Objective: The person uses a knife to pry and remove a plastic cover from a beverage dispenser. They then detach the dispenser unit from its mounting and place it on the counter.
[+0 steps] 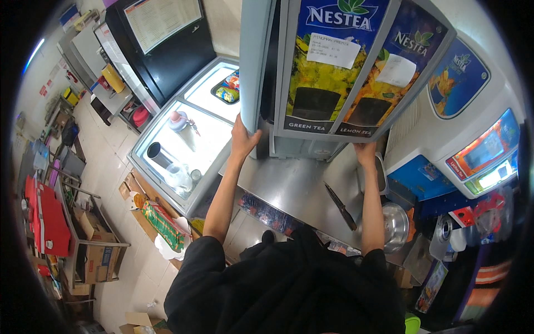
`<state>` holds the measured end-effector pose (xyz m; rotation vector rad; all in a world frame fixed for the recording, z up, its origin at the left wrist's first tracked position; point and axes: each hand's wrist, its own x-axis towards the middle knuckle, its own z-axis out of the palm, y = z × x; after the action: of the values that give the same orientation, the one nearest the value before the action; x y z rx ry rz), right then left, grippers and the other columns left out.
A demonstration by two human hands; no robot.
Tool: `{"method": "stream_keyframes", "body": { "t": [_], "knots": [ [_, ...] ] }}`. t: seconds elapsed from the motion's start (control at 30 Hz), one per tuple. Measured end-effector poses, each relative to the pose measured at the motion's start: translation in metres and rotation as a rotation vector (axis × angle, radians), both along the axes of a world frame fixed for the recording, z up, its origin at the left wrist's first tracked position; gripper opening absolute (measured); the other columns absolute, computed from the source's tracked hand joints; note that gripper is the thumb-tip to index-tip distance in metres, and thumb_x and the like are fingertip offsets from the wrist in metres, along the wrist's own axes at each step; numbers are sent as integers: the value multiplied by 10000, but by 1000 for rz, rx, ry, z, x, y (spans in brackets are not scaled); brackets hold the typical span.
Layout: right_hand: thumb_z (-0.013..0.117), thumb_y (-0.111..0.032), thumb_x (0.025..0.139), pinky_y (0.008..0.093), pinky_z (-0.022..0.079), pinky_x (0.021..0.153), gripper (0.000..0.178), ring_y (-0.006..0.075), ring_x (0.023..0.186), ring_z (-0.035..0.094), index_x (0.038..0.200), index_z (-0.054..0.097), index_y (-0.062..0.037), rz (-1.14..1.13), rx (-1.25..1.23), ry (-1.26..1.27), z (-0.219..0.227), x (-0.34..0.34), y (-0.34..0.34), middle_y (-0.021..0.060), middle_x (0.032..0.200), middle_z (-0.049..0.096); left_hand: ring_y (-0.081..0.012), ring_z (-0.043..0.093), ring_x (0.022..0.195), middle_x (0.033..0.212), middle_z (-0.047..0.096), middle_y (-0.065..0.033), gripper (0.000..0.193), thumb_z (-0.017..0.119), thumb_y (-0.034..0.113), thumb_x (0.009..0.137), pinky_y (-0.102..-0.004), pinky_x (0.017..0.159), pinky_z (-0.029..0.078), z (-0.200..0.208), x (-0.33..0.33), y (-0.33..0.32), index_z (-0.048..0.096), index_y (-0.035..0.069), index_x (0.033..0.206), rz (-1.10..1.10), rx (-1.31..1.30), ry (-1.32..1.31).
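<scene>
A tall grey drink dispenser (313, 133) with two colourful front pictures stands before me on a steel counter (278, 183). Two white paper labels are stuck to its front. My left hand (243, 139) grips the dispenser's grey left edge, thumb on the inner side and fingers round the outside. Under the lower right corner of the front panel, my right hand (365, 155) holds the rim; its fingertips are partly hidden. A dark-handled knife (340, 207) lies on the counter between my forearms.
Left stands a lit chest freezer (192, 131) with a pump bottle (179, 121) and cups on its glass. A second white dispenser (409, 133) stands right, near a steel bowl (396, 225). Farther left are a red cooler box (47, 217) and cardboard boxes (100, 256).
</scene>
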<state>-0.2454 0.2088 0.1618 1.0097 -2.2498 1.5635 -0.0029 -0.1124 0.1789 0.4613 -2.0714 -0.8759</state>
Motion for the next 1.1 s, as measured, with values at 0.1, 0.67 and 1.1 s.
{"method": "stream_keyframes", "body": {
  "t": [0.1,0.67,1.1],
  "knots": [
    [668,-28,721,352,477,761,297,296,905,624,1004,594,27,-13,-18,-40,2,6,-4,172,970,643,-419,563,979,1071,565,-254,642,650,47,640,-425,841,462,-2,0,-5,407,-22,1230,159,33,70],
    [631,-109,818,325,472,713,173,225,814,603,929,580,15,-297,100,-175,-22,45,9,101,898,626,-394,579,950,997,588,-226,650,711,72,623,-417,797,467,-2,0,6,424,-9,1201,126,148,13],
    [505,-252,938,340,450,879,362,172,1083,522,1245,442,-71,271,57,-788,-121,199,-212,82,1209,526,-265,628,861,1024,595,-148,656,783,177,607,-341,674,522,22,25,-46,488,1,1166,24,-93,118]
  ]
}}
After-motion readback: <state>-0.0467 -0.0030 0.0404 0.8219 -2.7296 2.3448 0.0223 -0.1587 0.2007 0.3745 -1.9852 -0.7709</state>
